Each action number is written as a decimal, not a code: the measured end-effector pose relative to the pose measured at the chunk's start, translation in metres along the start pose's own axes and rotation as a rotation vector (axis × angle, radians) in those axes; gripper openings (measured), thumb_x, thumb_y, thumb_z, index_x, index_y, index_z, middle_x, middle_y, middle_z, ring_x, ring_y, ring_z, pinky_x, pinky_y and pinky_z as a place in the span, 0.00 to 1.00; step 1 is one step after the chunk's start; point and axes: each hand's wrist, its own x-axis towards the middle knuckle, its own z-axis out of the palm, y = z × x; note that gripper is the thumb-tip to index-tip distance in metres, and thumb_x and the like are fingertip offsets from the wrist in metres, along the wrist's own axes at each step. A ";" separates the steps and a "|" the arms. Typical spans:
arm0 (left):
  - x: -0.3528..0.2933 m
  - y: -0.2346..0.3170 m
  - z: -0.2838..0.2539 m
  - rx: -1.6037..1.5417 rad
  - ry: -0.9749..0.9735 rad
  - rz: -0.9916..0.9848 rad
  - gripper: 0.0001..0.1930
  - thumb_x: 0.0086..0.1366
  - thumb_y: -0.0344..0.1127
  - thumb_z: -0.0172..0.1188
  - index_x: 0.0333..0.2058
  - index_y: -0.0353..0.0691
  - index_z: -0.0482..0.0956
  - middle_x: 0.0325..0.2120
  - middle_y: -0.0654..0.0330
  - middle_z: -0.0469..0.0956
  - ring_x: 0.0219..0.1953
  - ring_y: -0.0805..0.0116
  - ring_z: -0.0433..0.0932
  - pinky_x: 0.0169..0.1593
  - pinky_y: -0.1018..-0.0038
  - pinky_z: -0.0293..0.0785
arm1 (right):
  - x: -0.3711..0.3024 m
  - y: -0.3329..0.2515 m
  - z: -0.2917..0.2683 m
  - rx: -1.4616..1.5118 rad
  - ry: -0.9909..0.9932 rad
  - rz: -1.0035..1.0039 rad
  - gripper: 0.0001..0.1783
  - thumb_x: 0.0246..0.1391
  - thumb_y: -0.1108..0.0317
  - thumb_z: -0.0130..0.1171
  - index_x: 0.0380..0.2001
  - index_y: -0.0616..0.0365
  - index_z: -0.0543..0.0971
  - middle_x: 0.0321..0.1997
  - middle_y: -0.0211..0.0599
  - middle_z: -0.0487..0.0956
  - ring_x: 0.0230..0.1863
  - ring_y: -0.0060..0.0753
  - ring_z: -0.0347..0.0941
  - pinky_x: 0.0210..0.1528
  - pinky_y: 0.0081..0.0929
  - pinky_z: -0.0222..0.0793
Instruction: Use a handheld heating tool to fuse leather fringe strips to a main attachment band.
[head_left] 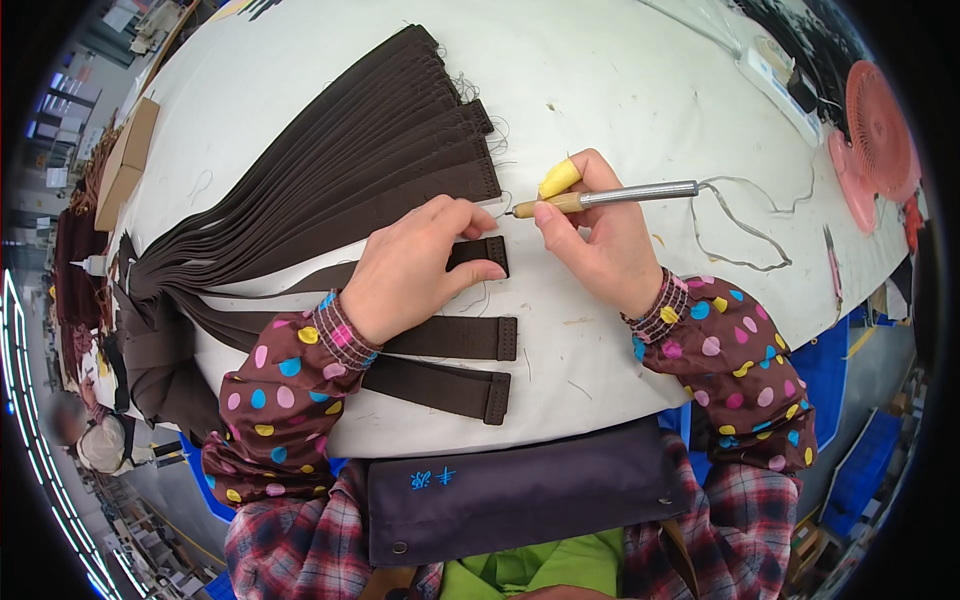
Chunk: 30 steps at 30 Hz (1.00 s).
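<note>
My right hand (605, 240) grips a soldering-iron-like pen (640, 192) with a wooden grip, a metal barrel and a cord at its back end. Its thin dark tip points left, close to the fingertips of my left hand (410, 262). A yellow cover (559, 179) wraps one finger of the right hand. My left hand is closed over a dark brown fabric strap (492, 257), its thumb on the stitched end. Nearer me, two more brown straps (465, 338) lie flat. A fanned bundle of brown straps (350, 150) spreads beyond, loose threads at its ends.
The white-covered table (600, 370) bears thread scraps. At the right are a pink fan (880, 130), a white power strip (780, 95), the pen's cord (745, 262) and small pink-handled snips (834, 265). A cardboard box (127, 165) stands far left; another person (100, 440) is beyond.
</note>
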 end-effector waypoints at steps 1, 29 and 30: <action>0.000 0.000 -0.001 0.002 -0.004 0.000 0.16 0.54 0.40 0.66 0.36 0.41 0.72 0.32 0.62 0.77 0.34 0.66 0.78 0.36 0.72 0.73 | 0.000 -0.001 -0.001 0.003 0.003 0.001 0.10 0.52 0.73 0.57 0.33 0.60 0.65 0.23 0.28 0.70 0.23 0.13 0.65 0.24 0.14 0.61; 0.016 -0.019 -0.021 0.326 0.140 0.208 0.18 0.53 0.40 0.65 0.42 0.45 0.73 0.38 0.62 0.70 0.38 0.64 0.75 0.33 0.72 0.75 | 0.009 0.001 -0.017 0.080 -0.036 0.057 0.09 0.58 0.70 0.53 0.36 0.58 0.64 0.32 0.35 0.75 0.28 0.14 0.69 0.27 0.13 0.69; 0.016 -0.020 -0.017 0.319 0.086 0.211 0.18 0.53 0.41 0.65 0.41 0.45 0.73 0.38 0.62 0.70 0.37 0.65 0.76 0.33 0.72 0.75 | 0.009 0.001 -0.018 0.070 -0.041 0.061 0.09 0.59 0.70 0.52 0.36 0.58 0.63 0.33 0.35 0.74 0.28 0.14 0.69 0.27 0.13 0.69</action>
